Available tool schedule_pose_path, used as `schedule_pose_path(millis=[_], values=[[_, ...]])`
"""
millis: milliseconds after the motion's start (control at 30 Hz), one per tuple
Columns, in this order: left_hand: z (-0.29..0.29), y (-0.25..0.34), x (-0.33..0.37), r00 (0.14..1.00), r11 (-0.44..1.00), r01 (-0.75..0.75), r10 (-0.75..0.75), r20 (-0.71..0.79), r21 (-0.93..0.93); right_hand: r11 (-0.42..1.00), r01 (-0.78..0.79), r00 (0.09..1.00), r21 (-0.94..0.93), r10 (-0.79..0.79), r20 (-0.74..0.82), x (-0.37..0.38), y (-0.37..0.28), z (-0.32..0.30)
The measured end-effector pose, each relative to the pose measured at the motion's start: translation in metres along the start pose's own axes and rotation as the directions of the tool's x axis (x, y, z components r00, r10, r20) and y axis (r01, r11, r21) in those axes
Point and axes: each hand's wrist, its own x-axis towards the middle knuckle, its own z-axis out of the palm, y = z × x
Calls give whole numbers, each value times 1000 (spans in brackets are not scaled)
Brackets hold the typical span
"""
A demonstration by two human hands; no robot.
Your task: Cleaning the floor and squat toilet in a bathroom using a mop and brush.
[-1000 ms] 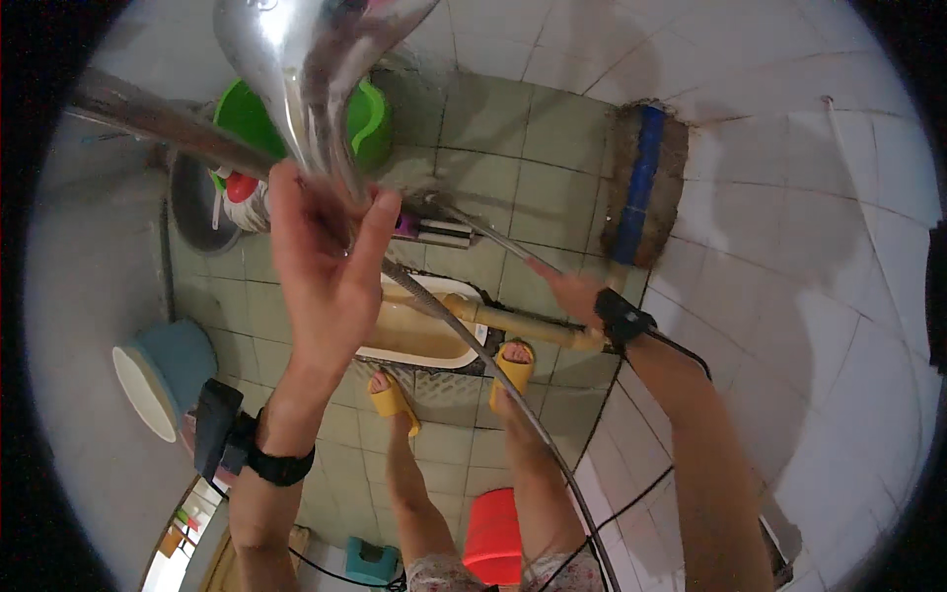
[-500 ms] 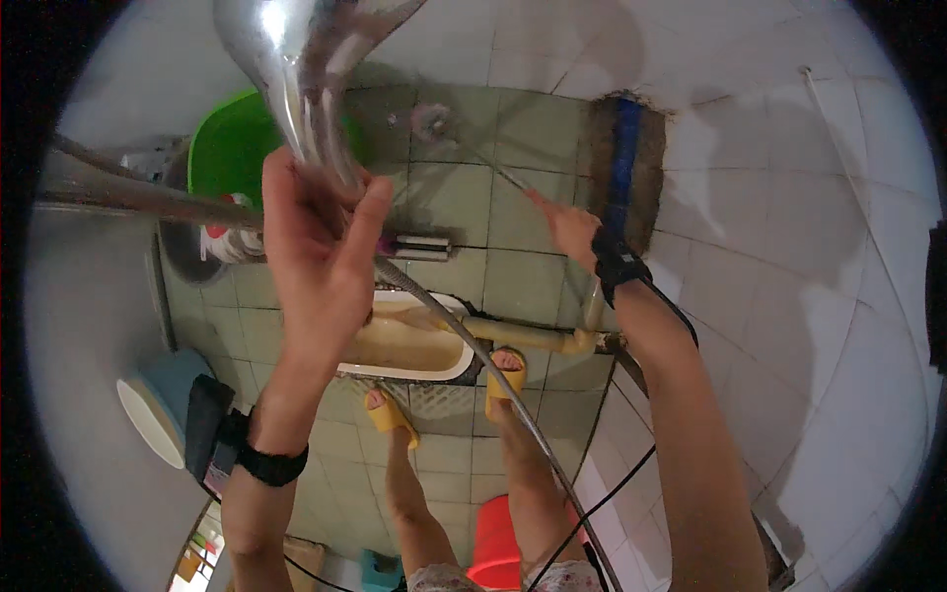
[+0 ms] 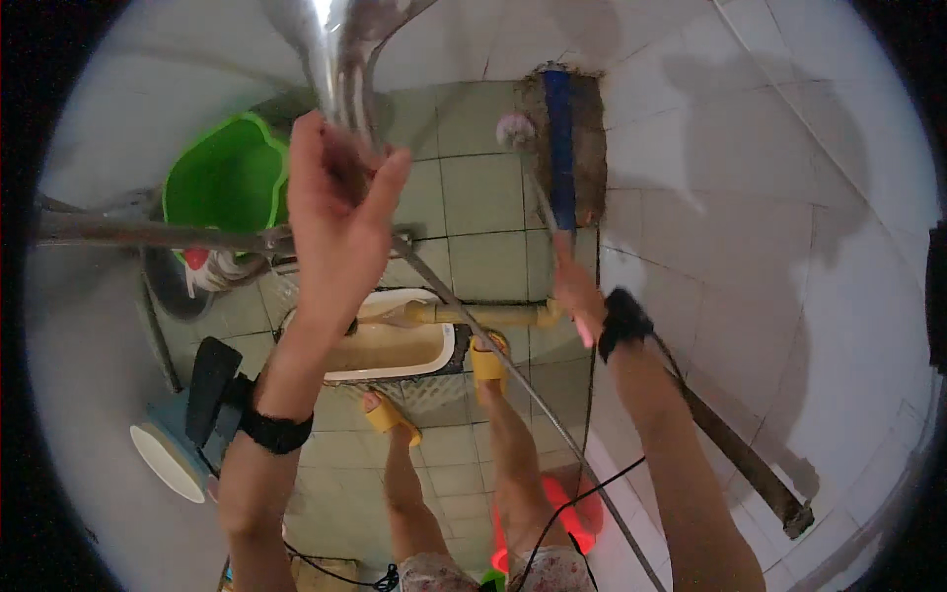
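Note:
My left hand is closed around the handle of a chrome shower head, raised at the top of the view. Its metal hose hangs from below that hand and runs down to the lower right. In my right hand is a long-handled toilet brush with a pink grip; the fingers are wrapped round the grip. The pale, round brush head points away from me, just left of a blue pipe at the foot of the right wall. Whether it touches the floor I cannot tell.
A squat toilet lies in the green tiled floor, with a yellowish pipe at its right. At the left are a green basin, a grey basin, a metal bar and a blue bucket. A red bucket stands behind my feet.
The brush has swung from the middle floor tiles to beside the blue pipe, its handle now steeper. My left hand still holds the shower head. The whole view has shifted somewhat.

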Motion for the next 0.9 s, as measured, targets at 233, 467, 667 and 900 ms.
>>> schedule_pose_path(millis=[233, 467, 667, 900], values=[[25, 21, 8, 994, 996, 62, -68, 90, 60, 967, -183, 952, 179, 129, 279, -115, -4, -10], [49, 5, 23, 991, 993, 31, -45, 125, 113, 983, -58, 992, 176, 36, 124, -136, 10, -3], [70, 9, 46, 986, 999, 47, -49, 162, 18, 974, -131, 969, 186, 86, 233, -142, -13, -21], [97, 7, 63, 973, 999, 49, -48, 226, 4, 944, -124, 980, 306, 68, 187, -136, -1, -25]])
